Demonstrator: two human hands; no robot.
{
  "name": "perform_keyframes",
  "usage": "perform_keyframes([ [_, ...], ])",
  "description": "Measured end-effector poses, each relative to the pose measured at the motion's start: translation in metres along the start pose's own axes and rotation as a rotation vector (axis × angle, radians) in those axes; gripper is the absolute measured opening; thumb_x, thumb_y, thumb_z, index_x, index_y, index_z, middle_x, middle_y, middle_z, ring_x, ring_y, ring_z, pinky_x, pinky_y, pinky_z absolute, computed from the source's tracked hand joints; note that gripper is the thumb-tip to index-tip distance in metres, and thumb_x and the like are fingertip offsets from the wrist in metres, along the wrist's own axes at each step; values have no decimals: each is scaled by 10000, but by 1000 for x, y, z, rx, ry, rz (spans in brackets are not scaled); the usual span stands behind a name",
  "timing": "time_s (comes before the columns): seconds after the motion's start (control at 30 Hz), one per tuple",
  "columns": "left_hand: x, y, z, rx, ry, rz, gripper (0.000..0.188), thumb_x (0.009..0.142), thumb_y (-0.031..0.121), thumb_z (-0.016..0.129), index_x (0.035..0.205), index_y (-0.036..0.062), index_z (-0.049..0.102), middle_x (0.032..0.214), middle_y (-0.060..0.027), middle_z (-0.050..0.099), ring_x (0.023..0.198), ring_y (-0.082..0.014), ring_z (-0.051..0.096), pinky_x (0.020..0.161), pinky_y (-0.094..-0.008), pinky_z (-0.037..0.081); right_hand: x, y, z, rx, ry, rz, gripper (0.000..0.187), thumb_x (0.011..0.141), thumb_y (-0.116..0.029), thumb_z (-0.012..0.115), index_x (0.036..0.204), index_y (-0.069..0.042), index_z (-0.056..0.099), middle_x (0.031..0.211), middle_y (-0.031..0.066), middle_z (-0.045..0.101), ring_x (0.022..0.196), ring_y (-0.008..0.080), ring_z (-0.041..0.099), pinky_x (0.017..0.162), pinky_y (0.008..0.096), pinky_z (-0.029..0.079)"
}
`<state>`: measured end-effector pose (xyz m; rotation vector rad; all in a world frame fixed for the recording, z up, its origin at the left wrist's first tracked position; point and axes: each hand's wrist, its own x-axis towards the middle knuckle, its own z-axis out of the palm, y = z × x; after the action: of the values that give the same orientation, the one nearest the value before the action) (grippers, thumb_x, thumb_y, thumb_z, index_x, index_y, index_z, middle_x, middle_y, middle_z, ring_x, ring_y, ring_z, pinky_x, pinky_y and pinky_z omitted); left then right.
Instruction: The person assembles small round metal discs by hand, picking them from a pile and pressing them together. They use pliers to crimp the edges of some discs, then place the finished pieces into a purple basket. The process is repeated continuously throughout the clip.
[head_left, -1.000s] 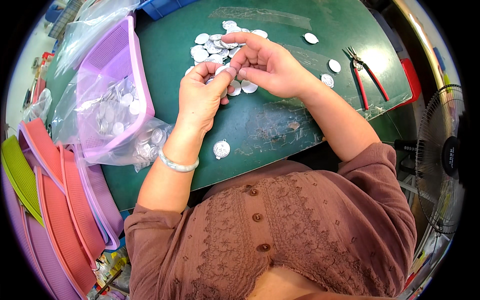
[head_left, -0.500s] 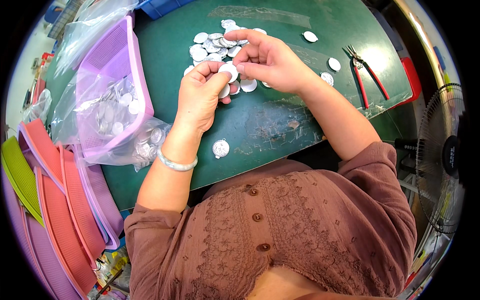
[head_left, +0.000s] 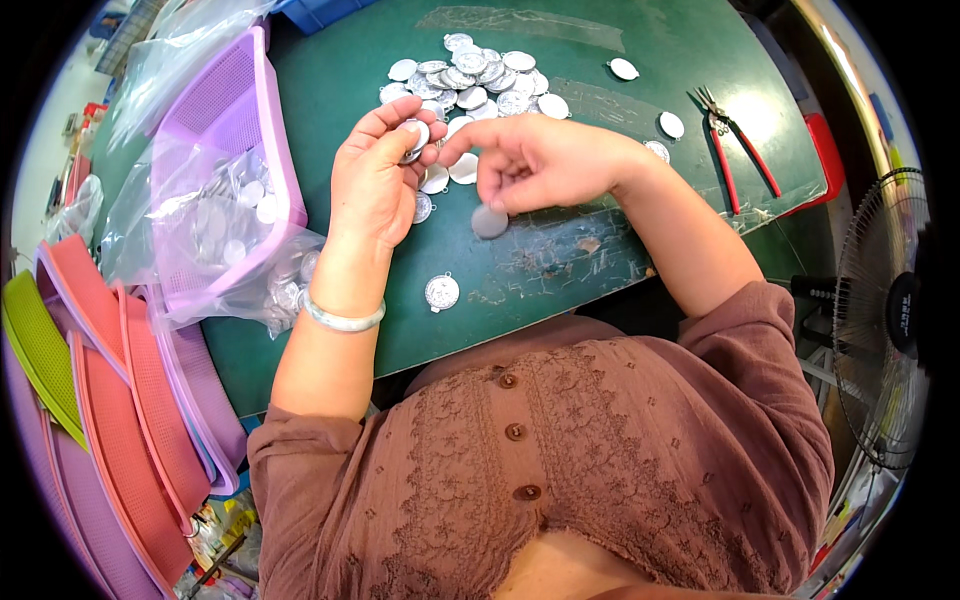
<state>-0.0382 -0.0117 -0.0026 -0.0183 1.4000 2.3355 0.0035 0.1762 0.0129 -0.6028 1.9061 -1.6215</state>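
Observation:
My left hand (head_left: 372,165) is closed around at least one round silvery medallion (head_left: 418,134), gripped by thumb and fingers. To its right, my right hand (head_left: 550,160) pinches a flat, plain grey disc (head_left: 489,221) at its upper edge. That disc is slightly blurred; whether it touches the table cannot be made out. Beyond both hands lies a heap of similar medallions (head_left: 470,65), some with white faces up, others with a raised pattern. A single patterned medallion (head_left: 441,292) with small loops rests nearer my body.
A purple basket (head_left: 283,180) with bagged medallions stands left on the green table (head_left: 330,60). Red-handled pliers (head_left: 735,150) lie right, near a few loose medallions (head_left: 622,69). Stacked plastic baskets (head_left: 110,400) fill the lower left; a fan (head_left: 875,310) stands far right.
My hands have moved apart: the left one drew slightly left with its medallion, the right one came nearer my body with the grey disc. More of the heap shows.

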Motion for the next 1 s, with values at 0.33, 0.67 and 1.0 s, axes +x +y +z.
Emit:
perform_keyframes([
  [0.33, -3, 0, 2, -16, 30, 45, 262, 772, -67, 451, 1027, -38, 503, 927, -123, 547, 833, -198, 562, 714, -285, 480, 10, 8, 5, -808, 401, -233, 441, 653, -131, 684, 1062, -71, 530, 811, 56, 567, 794, 237, 528, 702, 335, 441],
  [0.67, -4, 1, 2, 17, 91, 33, 194, 794, 17, 500, 982, -9, 542, 880, -66, 558, 750, -152, 558, 640, -244, 458, 12, 7, 10, -767, 499, -239, 501, 652, -39, 646, 1123, -73, 481, 816, 52, 541, 798, 209, 512, 720, 319, 427],
  [1.0, -12, 5, 12, 143, -53, -81, 137, 820, 92, 553, 912, -9, 562, 735, -58, 549, 608, -129, 517, 480, -223, 385, 10, -1, 2, -503, 609, -530, 549, 659, 34, 590, 1178, -75, 448, 816, 54, 531, 703, 175, 525, 638, 284, 456],
])
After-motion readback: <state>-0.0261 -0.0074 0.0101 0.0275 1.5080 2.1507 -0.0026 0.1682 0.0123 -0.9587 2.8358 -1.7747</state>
